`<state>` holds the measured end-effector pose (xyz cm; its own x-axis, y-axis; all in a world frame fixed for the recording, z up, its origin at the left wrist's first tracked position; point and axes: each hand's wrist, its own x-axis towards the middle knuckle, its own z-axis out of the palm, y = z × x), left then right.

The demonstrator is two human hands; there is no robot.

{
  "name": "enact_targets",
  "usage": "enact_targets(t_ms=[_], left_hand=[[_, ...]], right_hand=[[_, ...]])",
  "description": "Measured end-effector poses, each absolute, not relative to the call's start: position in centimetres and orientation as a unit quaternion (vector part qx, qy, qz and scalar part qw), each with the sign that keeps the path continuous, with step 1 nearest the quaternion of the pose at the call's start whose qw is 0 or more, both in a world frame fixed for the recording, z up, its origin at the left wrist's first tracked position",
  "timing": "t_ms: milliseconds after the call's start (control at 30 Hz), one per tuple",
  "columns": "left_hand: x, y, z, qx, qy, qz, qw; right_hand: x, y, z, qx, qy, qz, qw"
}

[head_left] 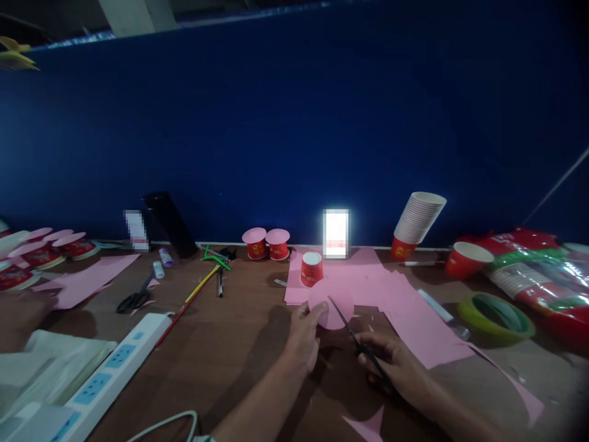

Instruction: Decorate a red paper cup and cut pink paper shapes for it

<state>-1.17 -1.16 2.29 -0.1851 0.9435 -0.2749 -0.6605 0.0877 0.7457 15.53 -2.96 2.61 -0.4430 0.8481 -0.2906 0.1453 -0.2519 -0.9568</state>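
My left hand (pixel 304 334) pinches the left edge of a pink paper circle (pixel 332 305) and holds it just above the brown table (pixel 230 344). Closed round the handles of black scissors (pixel 354 336) is my right hand (pixel 399 366); the blades point up and left into the circle. Behind the circle a red paper cup (pixel 311 269) stands upright on a large pink paper sheet (pixel 396 294).
Two upturned red cups with pink discs (pixel 265 243) stand at the back, a tilted cup stack (pixel 416 224) and a lone cup (pixel 467 259) to the right. Green tape roll (pixel 496 315), bagged cups (pixel 538 270), power strip (pixel 110 368), spare scissors (pixel 133 299), pens, another person's hand (pixel 21 313) left.
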Motion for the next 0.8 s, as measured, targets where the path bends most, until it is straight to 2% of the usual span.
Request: enact_targets(t_ms=[800], left_hand=[[-1.1, -1.2, 2.5, 0.161, 0.414, 0.653, 0.614]], right_hand=[[15.9, -2.7, 1.5, -0.454, -0.560, 0.639, 0.269]])
